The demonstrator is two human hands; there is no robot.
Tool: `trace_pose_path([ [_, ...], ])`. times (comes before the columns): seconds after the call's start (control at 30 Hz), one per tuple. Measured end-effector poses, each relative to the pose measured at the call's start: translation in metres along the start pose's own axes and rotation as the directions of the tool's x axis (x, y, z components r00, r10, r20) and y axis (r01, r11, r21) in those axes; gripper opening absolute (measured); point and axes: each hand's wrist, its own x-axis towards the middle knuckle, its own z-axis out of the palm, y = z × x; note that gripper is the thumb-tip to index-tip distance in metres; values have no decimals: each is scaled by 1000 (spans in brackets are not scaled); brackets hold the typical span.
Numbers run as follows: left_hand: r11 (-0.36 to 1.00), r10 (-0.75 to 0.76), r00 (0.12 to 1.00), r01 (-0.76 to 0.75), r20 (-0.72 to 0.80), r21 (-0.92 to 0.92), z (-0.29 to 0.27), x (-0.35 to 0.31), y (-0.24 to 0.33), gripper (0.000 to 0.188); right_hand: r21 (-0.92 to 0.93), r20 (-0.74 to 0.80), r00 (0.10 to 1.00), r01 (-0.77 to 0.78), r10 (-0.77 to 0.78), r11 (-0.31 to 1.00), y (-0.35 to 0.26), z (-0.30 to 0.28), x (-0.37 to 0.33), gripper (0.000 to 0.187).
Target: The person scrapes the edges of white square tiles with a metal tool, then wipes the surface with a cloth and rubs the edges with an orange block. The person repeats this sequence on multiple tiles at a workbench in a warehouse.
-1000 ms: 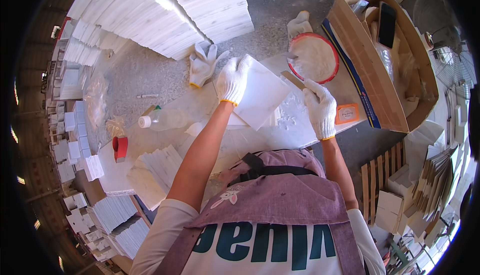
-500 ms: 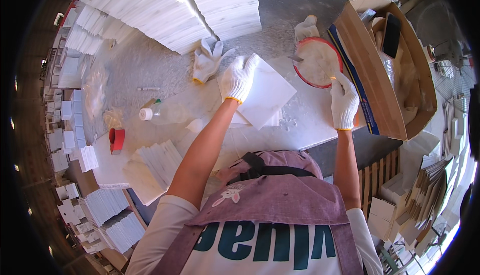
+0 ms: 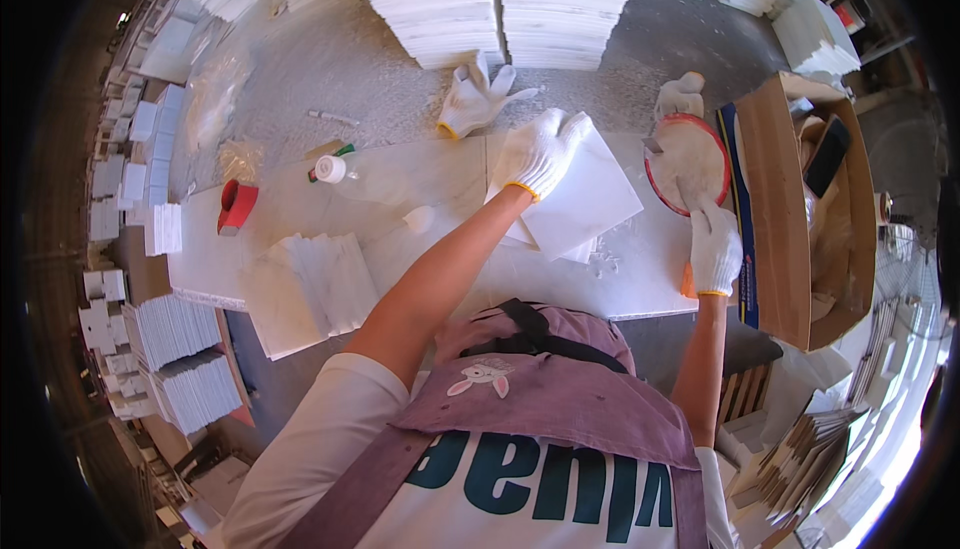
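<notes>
My left hand (image 3: 545,152), in a white knit glove with a yellow cuff, grips the upper left side of a square white marble-look tile (image 3: 592,194). This tile lies at an angle over another pale piece. Also gloved, my right hand (image 3: 715,252) is at the near rim of a red-rimmed round bowl (image 3: 728,171), its fingers close together and reaching toward the whitish paste or powder inside. What these fingers hold, if anything, I cannot make out. Beside that hand shows a small orange thing (image 3: 688,281), partly covered.
An open cardboard box (image 3: 765,249) with a dark phone (image 3: 827,156) stands at the right. Loose gloves (image 3: 475,101), a clear bottle (image 3: 372,181), a red tape roll (image 3: 237,207) and thin tiles (image 3: 318,279) lie leftward. Tall tile stacks (image 3: 570,9) rise at the back.
My view has turned, so the bench things appear farther right. My left hand stays on the tile; the right hand stays by the bowl, its fingers now reaching inside the rim.
</notes>
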Motion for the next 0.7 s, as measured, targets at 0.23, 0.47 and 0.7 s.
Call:
trace_pose_path([
  [0.23,977,27,999,-17,-46,214,-21,-14,27,51,245,-82,991,119,-102,962,-89,-45,7,38],
  [0.47,958,93,990,-60,-105,281,-18,-15,21,43,647,255,620,461,-742,608,-201,9,34,32],
  [0.7,956,104,991,-78,-78,283,-20,-20,22,43,351,656,160,800,-737,487,-271,112,32,29],
])
